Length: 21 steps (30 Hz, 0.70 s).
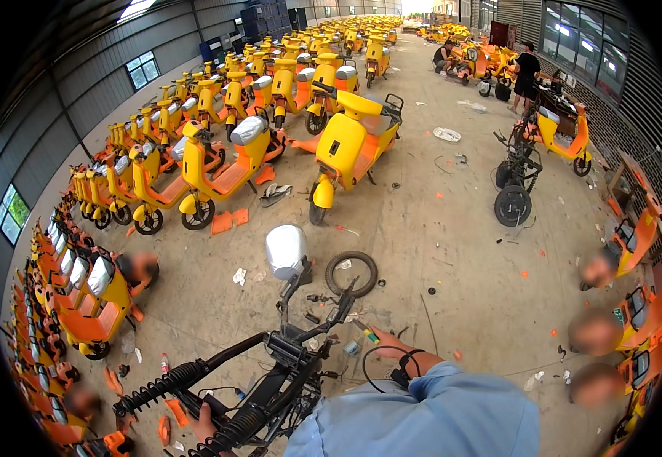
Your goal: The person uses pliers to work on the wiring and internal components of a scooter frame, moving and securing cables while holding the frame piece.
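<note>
A stripped black scooter frame (274, 381) with coil-spring shock absorbers (165, 387) lies in front of me, its handlebar (322, 326) toward the far side. My left hand (206, 426) is closed at the frame's lower left, beside a shock absorber that hides part of the fingers. To the right of the frame, my right hand (389, 346) grips a slim tool with a green-and-yellow handle (366, 333), perhaps a screwdriver. A dark cable (364, 364) loops by my right wrist. Wiring hangs along the frame.
A loose tyre (351, 274) and a silver-covered seat (287, 250) lie just beyond the handlebar. Rows of yellow-orange scooters (232, 164) stand left, one scooter (346, 152) ahead. A bare black frame (515, 179) stands right. Two people (527, 72) are far off. Scraps litter the floor.
</note>
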Available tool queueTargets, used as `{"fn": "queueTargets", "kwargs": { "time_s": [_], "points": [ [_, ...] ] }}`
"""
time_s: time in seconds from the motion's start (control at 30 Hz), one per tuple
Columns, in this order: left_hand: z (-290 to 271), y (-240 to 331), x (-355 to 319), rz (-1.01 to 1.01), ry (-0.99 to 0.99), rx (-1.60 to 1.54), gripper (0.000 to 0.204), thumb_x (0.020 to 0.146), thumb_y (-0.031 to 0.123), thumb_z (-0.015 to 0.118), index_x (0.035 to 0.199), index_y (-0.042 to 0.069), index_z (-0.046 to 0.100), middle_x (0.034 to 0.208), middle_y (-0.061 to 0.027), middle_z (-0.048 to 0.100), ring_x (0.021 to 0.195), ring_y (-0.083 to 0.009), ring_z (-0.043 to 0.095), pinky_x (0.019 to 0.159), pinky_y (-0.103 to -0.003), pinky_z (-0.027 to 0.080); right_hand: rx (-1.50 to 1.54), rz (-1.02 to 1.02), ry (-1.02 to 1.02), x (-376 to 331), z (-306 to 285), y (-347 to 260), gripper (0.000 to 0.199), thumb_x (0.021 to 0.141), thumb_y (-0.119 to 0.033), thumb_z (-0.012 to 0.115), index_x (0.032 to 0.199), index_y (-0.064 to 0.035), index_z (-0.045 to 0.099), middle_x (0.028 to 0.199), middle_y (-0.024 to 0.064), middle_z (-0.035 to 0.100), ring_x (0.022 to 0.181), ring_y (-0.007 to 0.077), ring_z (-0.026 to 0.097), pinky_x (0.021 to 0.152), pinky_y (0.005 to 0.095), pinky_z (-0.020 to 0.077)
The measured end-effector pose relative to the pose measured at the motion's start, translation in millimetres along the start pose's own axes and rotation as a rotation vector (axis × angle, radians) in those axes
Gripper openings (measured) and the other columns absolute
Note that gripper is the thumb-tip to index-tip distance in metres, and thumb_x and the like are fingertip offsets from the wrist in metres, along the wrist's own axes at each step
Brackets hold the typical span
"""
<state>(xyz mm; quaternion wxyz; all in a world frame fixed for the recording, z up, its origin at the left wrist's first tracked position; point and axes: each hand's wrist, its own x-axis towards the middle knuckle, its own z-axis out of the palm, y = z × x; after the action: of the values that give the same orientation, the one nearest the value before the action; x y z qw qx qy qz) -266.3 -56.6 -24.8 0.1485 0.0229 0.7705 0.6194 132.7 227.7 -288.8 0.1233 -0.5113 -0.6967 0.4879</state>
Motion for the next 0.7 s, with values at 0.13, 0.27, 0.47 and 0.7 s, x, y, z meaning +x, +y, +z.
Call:
{"fn": "queueTargets", "kwargs": {
  "time_s": [0.13,0.27,0.47,0.7],
  "points": [
    [3,5,-8,0.003,-0.047,-0.093,0.055,0.082,0.019,0.068,0.128,0.002,0.045,0.094,-0.0098,0.057,0.065,-0.0205,0.058,0.052,-0.034,0.049,-0.429,0.303,-0.343,-38,-13,61,0.039,0.078,-0.018,0.058,0.113,-0.0035,0.063,0.104,0.0256,0.066,0.097,0.038,0.065,0.08,0.0451,0.05],
    [-4,3,-9,0.01,-0.064,-0.152,0.052,0.083,0.018,0.066,0.128,0.004,0.045,0.092,-0.0093,0.057,0.064,-0.0205,0.058,0.049,-0.034,0.049,-0.636,0.439,-0.527,-88,-23,78,0.032,0.078,-0.019,0.057,0.102,-0.0014,0.069,0.099,0.0256,0.067,0.094,0.0372,0.066,0.078,0.0456,0.0498],
    [-8,-16,3,0.01,0.005,-0.153,0.054,0.082,0.017,0.066,0.129,0.002,0.045,0.093,-0.0097,0.058,0.067,-0.02,0.06,0.051,-0.032,0.051,-0.555,0.502,-0.443,-111,-40,63,0.031,0.078,-0.02,0.056,0.099,-0.001,0.069,0.097,0.025,0.067,0.092,0.0367,0.066,0.077,0.0464,0.0496],
    [-20,-44,28,0.006,0.001,-0.095,0.045,0.082,0.027,0.068,0.118,0.004,0.054,0.088,-0.0055,0.06,0.069,-0.0174,0.058,0.054,-0.032,0.049,-0.384,0.4,-0.271,-39,-4,102,0.034,0.075,-0.02,0.06,0.1,0.0023,0.069,0.098,0.0266,0.068,0.091,0.0414,0.066,0.076,0.0474,0.052]
  ]
}}
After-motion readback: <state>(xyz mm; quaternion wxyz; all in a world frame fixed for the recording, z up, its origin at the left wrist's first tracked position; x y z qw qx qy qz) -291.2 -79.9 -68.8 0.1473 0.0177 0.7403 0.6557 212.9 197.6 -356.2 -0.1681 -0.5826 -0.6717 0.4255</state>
